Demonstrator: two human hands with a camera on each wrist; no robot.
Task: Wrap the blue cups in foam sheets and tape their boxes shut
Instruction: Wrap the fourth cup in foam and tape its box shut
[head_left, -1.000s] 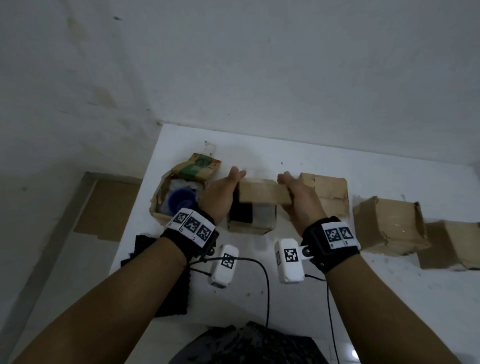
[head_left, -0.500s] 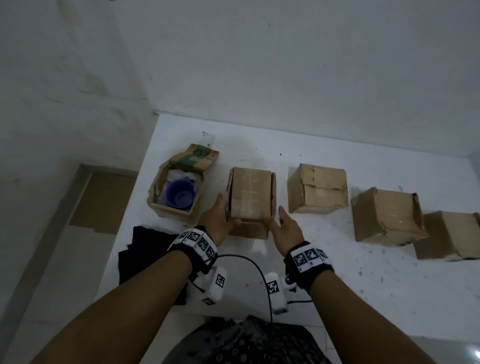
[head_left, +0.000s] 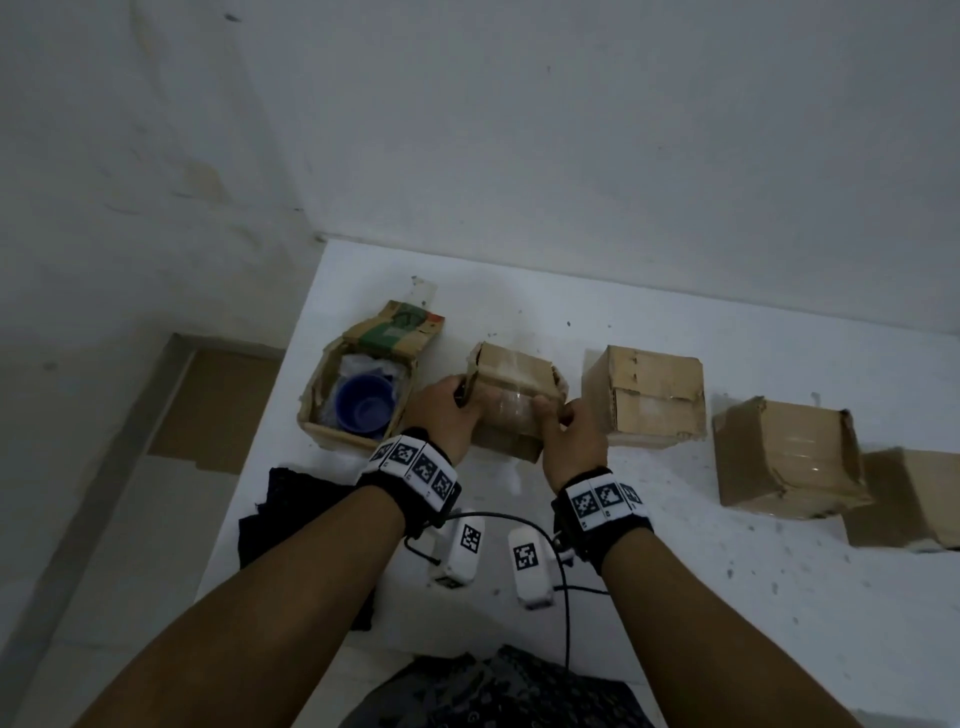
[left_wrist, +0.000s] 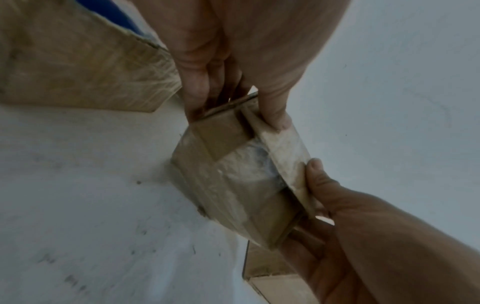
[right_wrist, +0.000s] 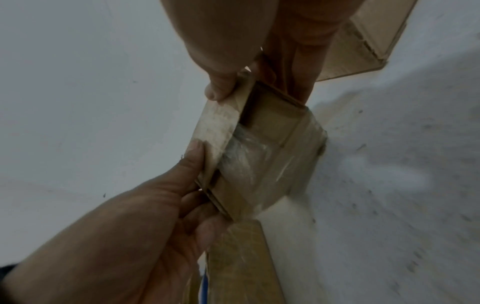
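cardboard box (head_left: 511, 400) on white table (head_left: 675, 597), held between both hands: left hand (head_left: 447, 410) grips its left side, right hand (head_left: 571, 431) its right, thumbs on top flap. open box (head_left: 332, 415) just left holds blue cup (head_left: 363, 408) in foam sheet (head_left: 358, 364).

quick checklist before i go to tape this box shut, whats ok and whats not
1. Both hands on the box: ok. The left hand and right hand grip the held box from either side.
2. Top flap folded down: ok, thumbs press it, though side gaps still show in the wrist views.
3. Contents wrapped: ok, crinkled foam sheet shows inside; the cup itself is hidden.
4. Tape within reach: cannot tell, no roll is visible in any view.
5. Room around the box: ok, the open box with the blue cup and the closed box stand apart on either side.
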